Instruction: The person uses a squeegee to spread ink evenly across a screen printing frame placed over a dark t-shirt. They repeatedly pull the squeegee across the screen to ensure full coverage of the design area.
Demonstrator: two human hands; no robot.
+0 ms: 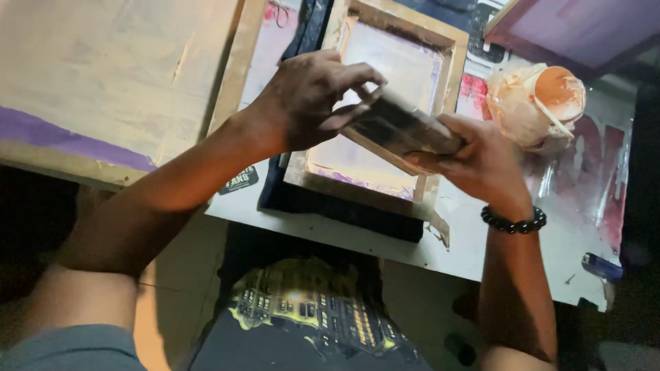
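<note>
Both my hands grip a flat dark wooden squeegee, held tilted above a wooden-framed printing screen. My left hand pinches its upper left end with fingers curled. My right hand, with a black bead bracelet on the wrist, supports its lower right end. The screen's pale mesh shows purple stains and lies over a dark cloth on the white table.
A plastic-wrapped tub of orange ink sits to the right of the screen. A large wooden-framed board with a purple streak stands at left. Another purple screen lies at top right. A blue lighter rests near the table's right edge.
</note>
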